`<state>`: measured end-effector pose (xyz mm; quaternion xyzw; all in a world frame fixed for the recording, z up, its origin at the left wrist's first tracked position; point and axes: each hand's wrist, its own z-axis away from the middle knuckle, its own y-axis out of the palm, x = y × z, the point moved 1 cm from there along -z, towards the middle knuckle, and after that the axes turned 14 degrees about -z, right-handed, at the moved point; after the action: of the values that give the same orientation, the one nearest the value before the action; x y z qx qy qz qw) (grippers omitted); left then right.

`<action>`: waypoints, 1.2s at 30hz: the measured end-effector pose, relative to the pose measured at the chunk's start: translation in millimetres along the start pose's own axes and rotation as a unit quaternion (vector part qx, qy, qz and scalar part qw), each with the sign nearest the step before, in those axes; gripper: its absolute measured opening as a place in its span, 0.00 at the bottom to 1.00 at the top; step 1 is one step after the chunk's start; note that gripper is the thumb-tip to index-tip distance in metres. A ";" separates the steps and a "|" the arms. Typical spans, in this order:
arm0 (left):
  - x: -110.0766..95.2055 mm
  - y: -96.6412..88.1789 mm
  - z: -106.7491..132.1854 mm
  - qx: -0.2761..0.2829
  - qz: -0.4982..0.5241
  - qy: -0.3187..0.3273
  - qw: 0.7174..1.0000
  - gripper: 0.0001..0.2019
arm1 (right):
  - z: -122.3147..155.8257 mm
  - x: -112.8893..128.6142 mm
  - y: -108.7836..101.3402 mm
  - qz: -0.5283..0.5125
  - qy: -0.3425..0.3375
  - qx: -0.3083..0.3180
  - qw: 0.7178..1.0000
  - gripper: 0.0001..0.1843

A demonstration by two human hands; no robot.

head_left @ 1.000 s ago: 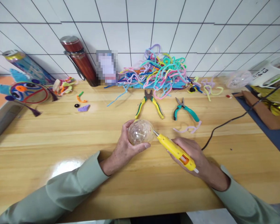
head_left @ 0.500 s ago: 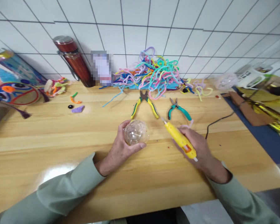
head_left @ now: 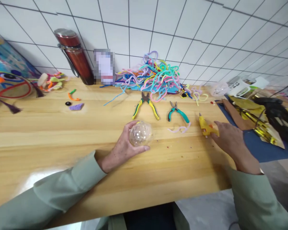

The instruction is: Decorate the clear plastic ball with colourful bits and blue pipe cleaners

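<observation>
**Clear ball in the left hand, glue gun at the right**

The left hand's [head_left: 122, 144] fingers curl round the clear ball [head_left: 140, 133]; whether it rests on the surface [head_left: 74, 137] cannot be told. The right hand's [head_left: 232, 142] fingers meet the near end of the glue gun [head_left: 204, 124], its tip well apart from the ball; I cannot tell whether they grip it. Progress, in my judgement, is early: I see no coloured piece on the ball, and the purple scrap [head_left: 76, 107] and black button [head_left: 68, 103], beyond and left of the left fingers, lie loose. Attaching seems left to do. Hard to make out: any glue on the ball; its palm side, hidden; the decorated face [head_left: 14, 91], farthest left of those fingers, cut off; the pixelated panel [head_left: 104, 65] beyond them.
</observation>
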<state>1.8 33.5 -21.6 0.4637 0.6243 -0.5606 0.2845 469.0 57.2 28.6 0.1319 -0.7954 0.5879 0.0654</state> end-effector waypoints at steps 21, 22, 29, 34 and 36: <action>-1.4 0.4 0.4 0.005 -0.005 0.075 0.997 0.48 | 22.5 248.3 41.5 -0.318 -0.237 -0.013 0.918 0.08; -1.0 0.6 0.4 0.003 -0.006 0.074 0.997 0.49 | 23.9 248.4 42.5 -0.325 -0.234 -0.016 0.916 0.08; 0.0 1.4 0.3 0.001 -0.008 0.064 0.998 0.49 | 25.2 244.9 45.2 -0.318 -0.220 -0.041 0.921 0.09; 0.1 1.8 -0.1 -0.004 -0.014 0.078 0.997 0.49 | 23.2 249.3 42.0 -0.319 -0.245 -0.039 0.915 0.09; 0.5 1.9 -0.1 -0.007 -0.018 0.087 0.996 0.49 | 23.8 250.7 41.6 -0.318 -0.253 -0.041 0.913 0.10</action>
<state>3.3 33.6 -22.8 0.4978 0.6586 -0.5188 0.2222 218.5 12.5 48.2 0.5196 -0.7249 0.4494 0.0511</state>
